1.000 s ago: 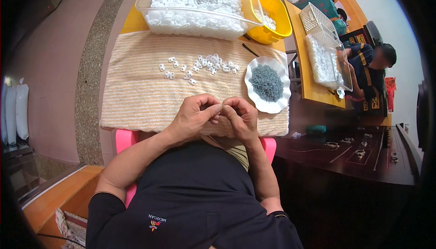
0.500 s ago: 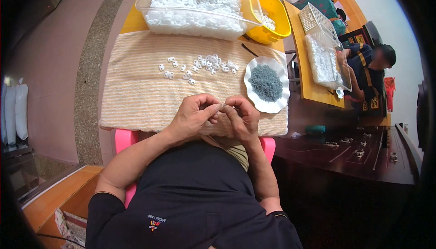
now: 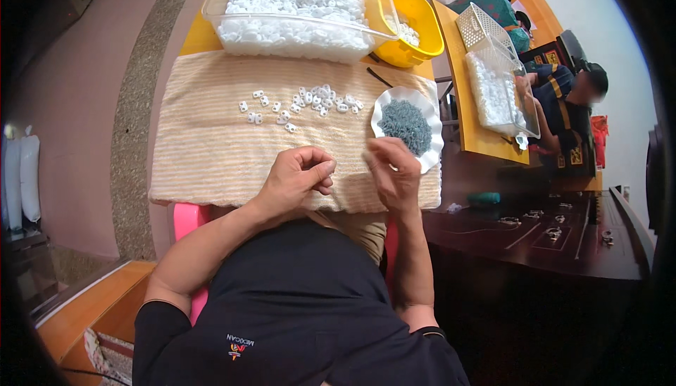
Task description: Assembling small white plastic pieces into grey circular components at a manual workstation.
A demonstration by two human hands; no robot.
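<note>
My left hand (image 3: 299,180) is above the near part of the striped cloth (image 3: 190,153), thumb and forefinger pinched together on something too small to make out. To its right, my right hand (image 3: 394,175) is at the near edge of a white wavy-rimmed plate (image 3: 379,111). Its fingers are bent and blurred by motion, so their grip is unclear. The plate holds a heap of small grey-blue pieces (image 3: 405,124). Beyond my hands lie several small white oval pieces (image 3: 320,97) with dark holes, loosely scattered.
A clear bin (image 3: 211,16) full of white pieces stands at the far side, beside a yellow tub (image 3: 435,34). A thin black stick (image 3: 379,76) lies near the plate. At right, another person (image 3: 563,97) sits by a table (image 3: 486,132) with a filled clear box (image 3: 493,94).
My hands were together at the fingertips; now they are apart. The right hand has moved right and up to the plate, while the left stays pinched almost in place.
</note>
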